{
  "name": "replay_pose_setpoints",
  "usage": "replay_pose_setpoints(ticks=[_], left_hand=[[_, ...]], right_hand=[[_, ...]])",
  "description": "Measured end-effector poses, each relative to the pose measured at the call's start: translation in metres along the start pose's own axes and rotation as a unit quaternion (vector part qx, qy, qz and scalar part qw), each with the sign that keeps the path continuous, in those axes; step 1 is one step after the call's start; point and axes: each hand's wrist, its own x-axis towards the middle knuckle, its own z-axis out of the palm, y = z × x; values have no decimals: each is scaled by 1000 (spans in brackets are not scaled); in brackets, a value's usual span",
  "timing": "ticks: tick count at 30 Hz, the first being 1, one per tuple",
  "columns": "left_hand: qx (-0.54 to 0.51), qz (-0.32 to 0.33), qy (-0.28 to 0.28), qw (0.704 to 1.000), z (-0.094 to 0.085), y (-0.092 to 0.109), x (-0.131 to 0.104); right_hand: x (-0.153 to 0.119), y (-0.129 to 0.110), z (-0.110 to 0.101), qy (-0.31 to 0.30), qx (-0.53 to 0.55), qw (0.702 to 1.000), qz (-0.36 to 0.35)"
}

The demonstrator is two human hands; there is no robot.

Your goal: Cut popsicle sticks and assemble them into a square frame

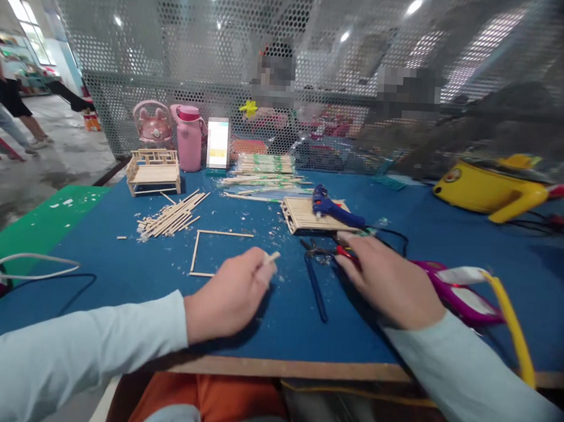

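My left hand is closed around a short wooden stick, whose end pokes out past the fingers. Beside it, a three-sided frame of thin sticks lies flat on the blue table, its lower side partly hidden by the hand. My right hand reaches over the pliers, its fingers at the red handle; the grip is partly hidden. Just beyond, a blue glue gun rests on a small slatted stick panel. A pile of cut sticks is at the left.
A small stick-built bench, pink bottle, lit phone and bundled sticks stand or lie along the back. A yellow pot-like object and a purple power strip with cables are at the right. Perforated metal mesh rises behind.
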Motion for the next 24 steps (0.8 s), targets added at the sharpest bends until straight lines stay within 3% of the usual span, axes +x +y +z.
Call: replay_pose_setpoints(ticks=[2, 4, 6, 9, 13, 17, 19, 21, 24], left_hand=[[-118, -52, 19, 991, -14, -4, 5], [-183, -62, 27, 981, -25, -8, 13], [-179, -63, 31, 981, -32, -10, 21], [-120, -63, 26, 990, -35, -12, 30], [-91, -67, 22, 993, -31, -12, 41], [-50, -55, 2, 997, -34, -16, 44], [29, -31, 19, 999, -43, -26, 36], [137, 1, 71, 988, -56, -41, 23], [212, 38, 44, 976, -74, -68, 2]], right_hand=[[17, -25, -17, 15, 114, 993, -14], [34, -52, -27, -69, 289, 953, -58], [50, -74, -26, -143, 416, 895, -69], [63, -91, -9, -131, 515, 847, -17], [67, -91, 6, -105, 588, 801, 25], [71, -83, 6, -94, 610, 781, 93], [73, -78, 8, -125, 615, 765, 143], [73, -75, 12, -183, 610, 751, 175], [72, -76, 20, -256, 568, 761, 183]])
